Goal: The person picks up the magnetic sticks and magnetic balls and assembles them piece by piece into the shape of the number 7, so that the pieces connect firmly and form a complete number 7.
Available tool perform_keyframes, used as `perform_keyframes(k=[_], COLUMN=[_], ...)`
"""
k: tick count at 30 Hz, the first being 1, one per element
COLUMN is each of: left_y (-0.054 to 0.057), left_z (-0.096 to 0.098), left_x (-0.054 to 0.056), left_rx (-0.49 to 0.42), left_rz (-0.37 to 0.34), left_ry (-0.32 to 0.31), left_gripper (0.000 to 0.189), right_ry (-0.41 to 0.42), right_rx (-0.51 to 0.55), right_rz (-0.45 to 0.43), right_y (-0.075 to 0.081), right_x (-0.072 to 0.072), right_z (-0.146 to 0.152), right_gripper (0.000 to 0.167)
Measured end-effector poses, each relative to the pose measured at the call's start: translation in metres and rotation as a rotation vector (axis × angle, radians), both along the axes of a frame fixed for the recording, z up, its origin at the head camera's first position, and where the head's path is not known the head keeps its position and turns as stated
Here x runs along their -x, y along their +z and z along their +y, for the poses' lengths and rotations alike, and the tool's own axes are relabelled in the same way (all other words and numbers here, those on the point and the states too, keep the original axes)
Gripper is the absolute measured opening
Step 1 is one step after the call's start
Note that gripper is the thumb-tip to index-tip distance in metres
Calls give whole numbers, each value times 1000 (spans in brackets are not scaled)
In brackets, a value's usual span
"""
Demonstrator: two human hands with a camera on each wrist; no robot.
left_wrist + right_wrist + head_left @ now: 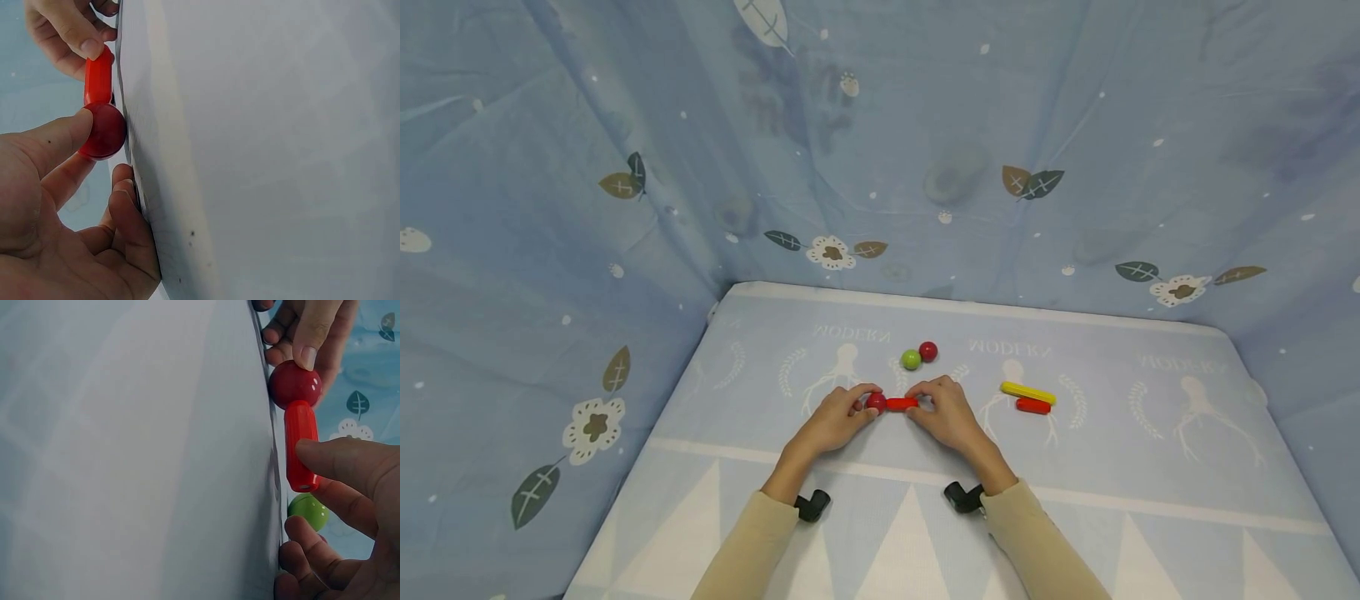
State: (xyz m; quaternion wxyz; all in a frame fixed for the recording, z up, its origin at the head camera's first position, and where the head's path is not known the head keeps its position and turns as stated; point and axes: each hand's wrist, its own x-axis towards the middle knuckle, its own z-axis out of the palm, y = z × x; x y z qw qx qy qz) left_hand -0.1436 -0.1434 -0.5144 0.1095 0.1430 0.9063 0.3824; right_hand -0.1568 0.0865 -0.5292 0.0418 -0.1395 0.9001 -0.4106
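Note:
My left hand [837, 418] pinches a dark red ball [107, 131] between thumb and fingers, low over the cloth. A short bright red ribbed rod [301, 445] is pinched in my right hand [949, 414] by thumb and index finger. The rod's left end meets the ball, so the two lie in one line, as both wrist views show. In the right wrist view the rod's free end has a small hole. The other fingers of both hands are bent beside the cloth.
Beyond my hands a green ball [911, 360] lies beside another dark red ball [928, 351]. On the right, a longer yellow rod [1028, 392] lies next to a second short red rod [1033, 406]. The patterned cloth [880, 533] covers the table, with blue fabric hanging behind.

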Motion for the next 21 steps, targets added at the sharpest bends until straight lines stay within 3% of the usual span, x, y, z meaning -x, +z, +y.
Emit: perform_keyframes(k=[21], left_y=[-1], left_z=[0], left_x=[1], left_rx=[-1], left_rz=[-16], left_ry=[-4], left_gripper=[34], right_ry=[1], right_rx=[19], right_rz=[6], right_y=[-4], right_x=[-1], right_z=[1], right_gripper=[16])
